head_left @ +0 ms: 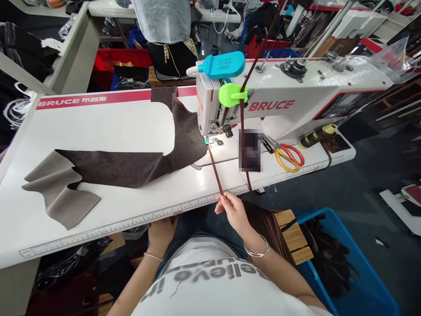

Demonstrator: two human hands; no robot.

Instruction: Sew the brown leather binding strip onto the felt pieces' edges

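My right hand (pixel 233 211) pinches a thin brown leather strap (pixel 214 166) between thumb and fingers, just off the table's front edge. The strap runs up to the presser foot of a white BRUCE sewing machine (pixel 289 94). My left hand (pixel 161 235) sits lower at the table's front edge, its fingertips hidden behind that edge. A dark brown textured leather piece (pixel 115 167) with a grey suede flap (pixel 59 188) lies on the white table (pixel 131 127), curving up to the needle area. A second strap (pixel 243 127) hangs down through a green clip (pixel 230 94).
Orange-handled scissors (pixel 289 158) lie right of the machine head, beside a blurred patch. A ruler scale (pixel 131 224) lines the table's front edge. A blue bin (pixel 348 259) of dark strips and a wooden stool (pixel 292 232) stand lower right. Another person (pixel 161 22) stands beyond the table.
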